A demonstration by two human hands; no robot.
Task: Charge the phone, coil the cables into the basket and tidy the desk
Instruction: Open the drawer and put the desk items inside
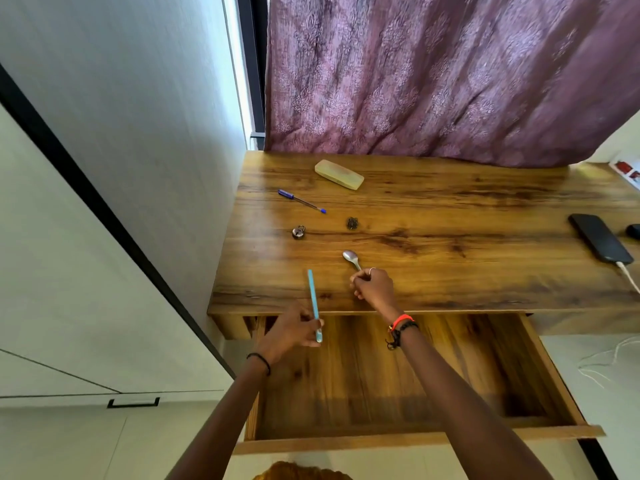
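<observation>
Two hands at lower centre, left hand [293,329] pinched a light-blue stick [312,296] over the open drawer [450,375], right hand [374,289] gripped a spoon [350,256] on the desk [450,209].

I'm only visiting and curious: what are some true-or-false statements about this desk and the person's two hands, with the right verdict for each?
1. The black phone has a white cable plugged into it. True.
2. The wooden drawer under the desk is closed. False: it is pulled open.
3. The right hand holds the handle of a silver metal spoon. True.
4. The left hand is empty. False: it grips a thin light-blue stick.
5. The blue pen lies inside the drawer. False: it lies on the wooden desk top.
</observation>
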